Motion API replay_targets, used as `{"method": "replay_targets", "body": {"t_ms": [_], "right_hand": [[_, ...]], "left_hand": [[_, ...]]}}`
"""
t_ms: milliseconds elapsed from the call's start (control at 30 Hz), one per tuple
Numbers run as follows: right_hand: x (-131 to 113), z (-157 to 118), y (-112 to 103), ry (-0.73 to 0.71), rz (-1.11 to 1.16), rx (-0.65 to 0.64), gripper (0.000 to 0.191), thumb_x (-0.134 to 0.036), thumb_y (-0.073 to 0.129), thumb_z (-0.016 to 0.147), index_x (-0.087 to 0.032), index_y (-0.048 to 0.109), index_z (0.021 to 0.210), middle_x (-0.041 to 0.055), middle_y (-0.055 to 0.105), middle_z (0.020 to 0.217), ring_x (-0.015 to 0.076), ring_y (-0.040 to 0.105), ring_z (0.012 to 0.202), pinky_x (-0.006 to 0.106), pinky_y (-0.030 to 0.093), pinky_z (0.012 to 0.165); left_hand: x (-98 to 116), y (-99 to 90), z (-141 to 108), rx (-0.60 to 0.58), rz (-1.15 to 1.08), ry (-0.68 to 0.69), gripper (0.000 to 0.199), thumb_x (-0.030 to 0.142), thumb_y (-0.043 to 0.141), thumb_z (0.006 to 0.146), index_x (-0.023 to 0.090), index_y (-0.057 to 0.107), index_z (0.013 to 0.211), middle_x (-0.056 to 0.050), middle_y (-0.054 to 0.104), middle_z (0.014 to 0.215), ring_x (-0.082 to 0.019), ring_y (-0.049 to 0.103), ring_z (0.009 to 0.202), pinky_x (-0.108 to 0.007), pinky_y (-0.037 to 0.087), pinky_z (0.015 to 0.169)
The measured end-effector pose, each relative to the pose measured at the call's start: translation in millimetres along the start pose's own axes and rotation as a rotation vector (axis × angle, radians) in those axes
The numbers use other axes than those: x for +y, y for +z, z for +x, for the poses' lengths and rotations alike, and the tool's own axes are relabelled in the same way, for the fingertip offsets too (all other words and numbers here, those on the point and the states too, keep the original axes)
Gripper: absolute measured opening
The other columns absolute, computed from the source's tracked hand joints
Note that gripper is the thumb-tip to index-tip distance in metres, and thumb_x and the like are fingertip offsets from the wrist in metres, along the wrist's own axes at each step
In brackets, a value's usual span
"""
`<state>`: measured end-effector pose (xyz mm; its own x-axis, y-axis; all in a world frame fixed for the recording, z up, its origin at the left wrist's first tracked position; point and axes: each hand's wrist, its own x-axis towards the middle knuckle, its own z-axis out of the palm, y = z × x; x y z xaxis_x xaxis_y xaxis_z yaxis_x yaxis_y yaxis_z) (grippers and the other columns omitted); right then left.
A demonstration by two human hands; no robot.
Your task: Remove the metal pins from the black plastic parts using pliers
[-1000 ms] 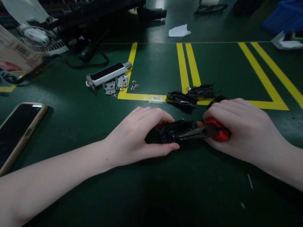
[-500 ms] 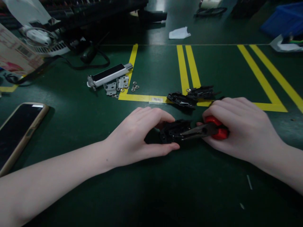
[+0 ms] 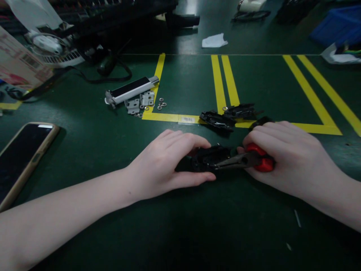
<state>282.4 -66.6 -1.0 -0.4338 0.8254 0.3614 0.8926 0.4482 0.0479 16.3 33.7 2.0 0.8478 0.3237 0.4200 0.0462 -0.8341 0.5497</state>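
Note:
Between thumb and fingers, my left hand [image 3: 172, 162] grips a black plastic part [image 3: 208, 156] just above the green work surface. My right hand [image 3: 290, 158] is closed round the red handles of a pair of pliers [image 3: 239, 161]. The plier jaws point left and lie against the black part; whether they pinch anything on it I cannot tell. Just beyond my hands rest two similar black parts [image 3: 217, 120], side by side across the yellow tape. Much of the held part is dark, and its far end is hidden by my left fingers.
Metal brackets [image 3: 147, 98] and several small washers [image 3: 161, 104] lie near a white and black bar-shaped piece [image 3: 132, 90]. A phone [image 3: 25, 154] is at the left. Farther back are a small white fan [image 3: 46, 45], a screwdriver-like handle [image 3: 105, 66], white paper [image 3: 214, 40] and a blue bin [image 3: 338, 26].
My right hand and the pliers have shifted slightly down and to the right, with the jaws still at the black part. My left hand keeps its grip, almost unmoved.

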Motion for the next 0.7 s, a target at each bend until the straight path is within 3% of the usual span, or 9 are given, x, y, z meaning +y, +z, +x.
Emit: {"method": "replay_targets", "body": {"t_ms": [300,467,700], "right_hand": [[0.2,-2.0,2.0,0.012,0.017,0.017,0.014,-0.022,0.052,0.091,-0.026,0.042,0.083,0.0004,0.053,0.071,0.0190,0.053,0.065,0.034,0.043,0.059],[-1.8,-0.6,3.8,0.011,0.014,-0.010,0.012,-0.021,0.052,0.090,-0.025,0.043,0.083,0.0004,0.053,0.072,0.0189,0.052,0.066,0.033,0.040,0.059],[-0.8,-1.1,4.9,0.020,0.010,-0.002,0.011,-0.021,0.050,0.089,-0.025,0.044,0.082,0.0009,0.054,0.071,0.0193,0.052,0.065,0.033,0.039,0.059]], "left_hand": [[-1.6,0.1,-0.9,-0.078,-0.120,-0.072,0.039,0.035,0.074,0.097,0.016,0.058,0.127,-0.004,0.073,0.119,-0.015,0.071,0.099,-0.024,0.059,0.081],[-4.0,3.3,-0.1,-0.107,-0.141,-0.049,0.059,0.035,0.074,0.096,0.012,0.049,0.145,-0.012,0.067,0.142,-0.021,0.066,0.128,-0.031,0.057,0.105],[-3.4,3.7,1.8,-0.152,-0.161,-0.043,0.042,0.029,0.066,0.102,0.010,0.054,0.138,-0.011,0.072,0.131,-0.018,0.069,0.118,-0.028,0.058,0.101]]}}
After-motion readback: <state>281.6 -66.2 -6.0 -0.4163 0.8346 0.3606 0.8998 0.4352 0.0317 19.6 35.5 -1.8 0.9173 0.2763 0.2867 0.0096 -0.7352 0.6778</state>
